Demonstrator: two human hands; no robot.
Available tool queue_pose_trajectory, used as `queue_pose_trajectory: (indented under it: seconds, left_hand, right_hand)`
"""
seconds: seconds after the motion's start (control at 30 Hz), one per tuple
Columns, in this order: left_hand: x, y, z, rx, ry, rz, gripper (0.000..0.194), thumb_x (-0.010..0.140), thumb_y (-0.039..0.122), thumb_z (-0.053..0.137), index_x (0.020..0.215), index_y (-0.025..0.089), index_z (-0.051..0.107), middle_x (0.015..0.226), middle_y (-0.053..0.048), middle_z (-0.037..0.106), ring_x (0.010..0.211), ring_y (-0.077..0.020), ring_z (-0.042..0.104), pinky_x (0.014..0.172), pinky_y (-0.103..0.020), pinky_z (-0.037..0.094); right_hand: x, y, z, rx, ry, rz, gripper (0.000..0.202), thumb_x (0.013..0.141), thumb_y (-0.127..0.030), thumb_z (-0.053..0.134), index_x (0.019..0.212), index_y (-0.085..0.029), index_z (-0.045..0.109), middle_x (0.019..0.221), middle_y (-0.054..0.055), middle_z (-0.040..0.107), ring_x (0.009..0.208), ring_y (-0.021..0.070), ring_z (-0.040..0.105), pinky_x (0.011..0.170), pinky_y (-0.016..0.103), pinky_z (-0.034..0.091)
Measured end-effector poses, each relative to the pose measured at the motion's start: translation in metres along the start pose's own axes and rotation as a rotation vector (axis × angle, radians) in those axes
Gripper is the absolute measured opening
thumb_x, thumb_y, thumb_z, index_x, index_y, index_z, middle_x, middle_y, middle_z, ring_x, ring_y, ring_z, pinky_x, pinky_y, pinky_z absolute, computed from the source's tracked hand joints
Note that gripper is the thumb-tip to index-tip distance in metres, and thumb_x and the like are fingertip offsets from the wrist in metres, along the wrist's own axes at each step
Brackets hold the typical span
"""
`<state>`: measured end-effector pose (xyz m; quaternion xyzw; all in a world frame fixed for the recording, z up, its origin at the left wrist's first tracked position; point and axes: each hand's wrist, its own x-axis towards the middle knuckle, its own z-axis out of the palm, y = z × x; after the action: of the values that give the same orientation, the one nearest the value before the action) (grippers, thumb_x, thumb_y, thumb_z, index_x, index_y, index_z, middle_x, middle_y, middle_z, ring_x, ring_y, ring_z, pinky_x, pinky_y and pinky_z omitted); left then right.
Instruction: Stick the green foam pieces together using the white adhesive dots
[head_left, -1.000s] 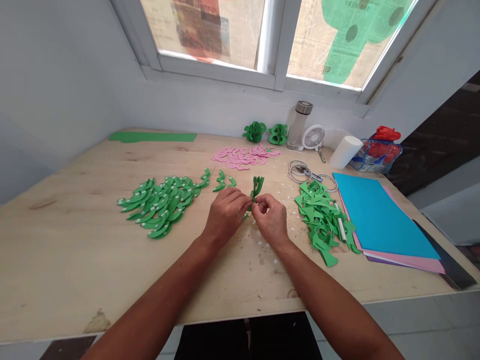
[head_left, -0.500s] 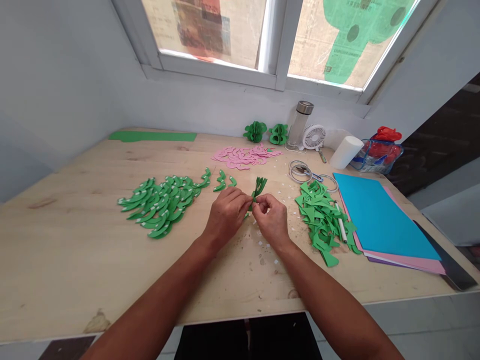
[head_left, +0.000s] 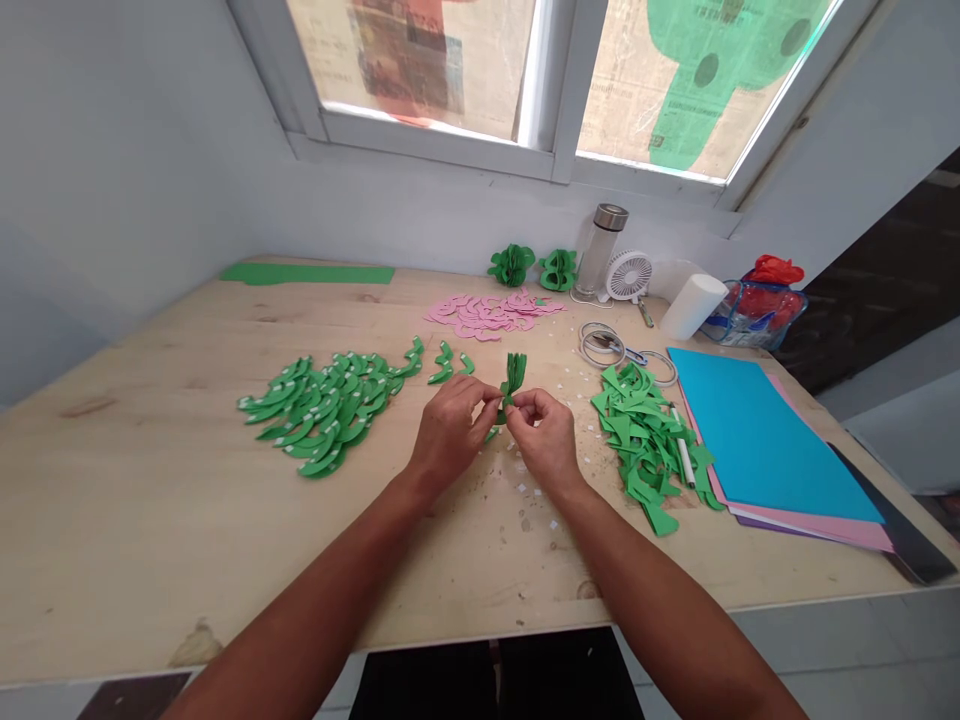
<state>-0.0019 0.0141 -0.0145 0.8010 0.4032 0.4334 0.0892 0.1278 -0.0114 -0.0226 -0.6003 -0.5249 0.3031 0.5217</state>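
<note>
Between my hands is a small bundle of layered green paper [head_left: 515, 371], its fanned end pointing up and away from me. My left hand [head_left: 451, 425] pinches its left side, and my right hand [head_left: 546, 432] pinches its right side; the fingertips nearly meet at its lower part, which they partly hide. A heap of curved green paper pieces with white tabs [head_left: 330, 405] lies to the left. A few similar pieces [head_left: 444, 362] are just beyond my left hand. One more green bit [head_left: 492, 434] shows on the table beneath my fingers.
Green scraps [head_left: 637, 430] with a white marker [head_left: 685, 452] lie right, beside blue sheets [head_left: 772, 435]. Tape rolls [head_left: 602, 345], pink cutouts [head_left: 484, 315], two green paper ornaments [head_left: 511, 265], a glass bottle [head_left: 601, 250], a small fan [head_left: 628, 275] and a white roll [head_left: 693, 307] stand or lie farther back.
The green bundle has turned slightly, its fanned end now more upright and compact rather than leaning right. Both hands keep nearly the same place and grip.
</note>
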Motion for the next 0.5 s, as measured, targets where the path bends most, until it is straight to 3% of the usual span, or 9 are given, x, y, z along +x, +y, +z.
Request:
queue_pose_trajectory:
  seconds: [0.23, 0.4, 0.5]
  left_hand:
    - [0.003, 0.007, -0.008, -0.107, 0.095, -0.130, 0.009, 0.078, 0.019, 0.052, 0.071, 0.018, 0.059, 0.072, -0.002, 0.065, 0.070, -0.0167, 0.059, 0.067, -0.028, 0.045]
    - [0.004, 0.015, -0.015, -0.281, -0.081, -0.116, 0.019, 0.078, 0.021, 0.050, 0.060, 0.018, 0.055, 0.061, 0.000, 0.061, 0.061, -0.0140, 0.056, 0.061, -0.026, 0.044]
    - [0.004, 0.016, -0.013, -0.293, -0.130, -0.075, 0.013, 0.076, 0.019, 0.052, 0.064, 0.018, 0.058, 0.064, -0.001, 0.062, 0.062, -0.0142, 0.057, 0.061, -0.026, 0.045]
  right_hand:
    - [0.004, -0.001, -0.001, 0.131, 0.018, 0.079, 0.013, 0.066, -0.029, 0.060, 0.070, -0.016, 0.060, 0.049, -0.006, 0.051, 0.044, 0.0093, 0.042, 0.045, 0.021, 0.033]
    - [0.009, 0.002, -0.003, 0.256, 0.044, 0.137, 0.017, 0.064, -0.031, 0.063, 0.071, -0.015, 0.060, 0.053, -0.003, 0.056, 0.045, 0.0090, 0.044, 0.044, 0.021, 0.035]
    - [0.012, 0.004, -0.004, 0.292, 0.053, 0.148, 0.018, 0.063, -0.031, 0.064, 0.070, -0.016, 0.060, 0.055, -0.002, 0.058, 0.048, 0.0100, 0.047, 0.045, 0.021, 0.036]
